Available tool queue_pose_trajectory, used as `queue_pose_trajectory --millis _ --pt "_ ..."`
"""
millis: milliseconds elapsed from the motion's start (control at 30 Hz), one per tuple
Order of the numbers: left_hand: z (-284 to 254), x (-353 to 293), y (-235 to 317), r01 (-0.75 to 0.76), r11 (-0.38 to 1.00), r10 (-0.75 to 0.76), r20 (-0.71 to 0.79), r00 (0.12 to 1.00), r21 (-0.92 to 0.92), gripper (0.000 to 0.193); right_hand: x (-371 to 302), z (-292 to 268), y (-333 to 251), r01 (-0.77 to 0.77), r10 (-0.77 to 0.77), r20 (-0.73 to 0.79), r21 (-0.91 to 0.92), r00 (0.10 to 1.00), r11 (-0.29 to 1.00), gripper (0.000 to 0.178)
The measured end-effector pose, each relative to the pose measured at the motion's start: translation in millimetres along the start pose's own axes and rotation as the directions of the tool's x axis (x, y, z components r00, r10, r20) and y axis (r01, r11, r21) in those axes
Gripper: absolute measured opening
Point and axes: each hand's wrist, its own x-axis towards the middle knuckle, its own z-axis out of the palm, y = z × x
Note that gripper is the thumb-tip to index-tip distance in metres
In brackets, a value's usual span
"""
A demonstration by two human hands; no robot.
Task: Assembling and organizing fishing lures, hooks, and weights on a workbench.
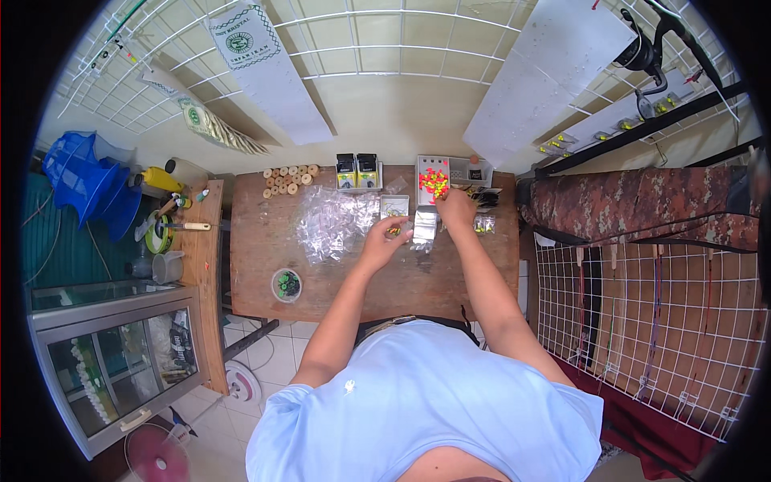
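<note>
At the middle of the wooden table (345,293), my left hand (381,243) is closed with thumb and fingertips around a small clear plastic packet (394,231) with bits of yellow and red in it. My right hand (458,209) is at the near edge of a white tray (425,161) heaped with small orange, red and yellow pieces (434,183). Its fingers are drawn together, and what they hold, if anything, is hidden. Between the hands stands a shiny silver-grey box-like thing (424,230). A small white tray (394,202) lies just beyond my left hand.
Clear plastic bags (333,225) spread over the table's left middle. Behind them are wooden corks (285,180) and a box of black-and-yellow packets (357,172). A tub of green pieces (286,285) stands near left. Filled packets (484,224) lie right; a camouflage bag (634,205) hangs beyond.
</note>
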Motion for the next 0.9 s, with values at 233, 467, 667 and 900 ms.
queue_pose_trajectory --millis 233,467,667,900 --pt "2 -1 -13 -0.081 0.997 0.081 -0.044 0.996 0.001 0.037 -8 -5 6 0.099 -0.080 -0.059 0.552 0.995 0.828 0.021" --pt "7 -2 -12 0.020 0.999 -0.019 0.011 1.000 -0.045 0.036 -40 -7 26 -0.266 -0.090 0.314 0.899 0.945 0.348 0.014" --pt "12 -11 2 -0.056 0.998 0.055 0.017 0.998 0.037 0.036 -78 -23 16 -0.182 -0.245 0.278 0.919 0.929 0.351 0.026" --pt "19 -25 6 -0.294 0.946 0.301 -0.037 0.953 0.139 0.034 -103 -22 11 0.229 -0.380 -0.001 0.799 0.925 0.556 0.017"
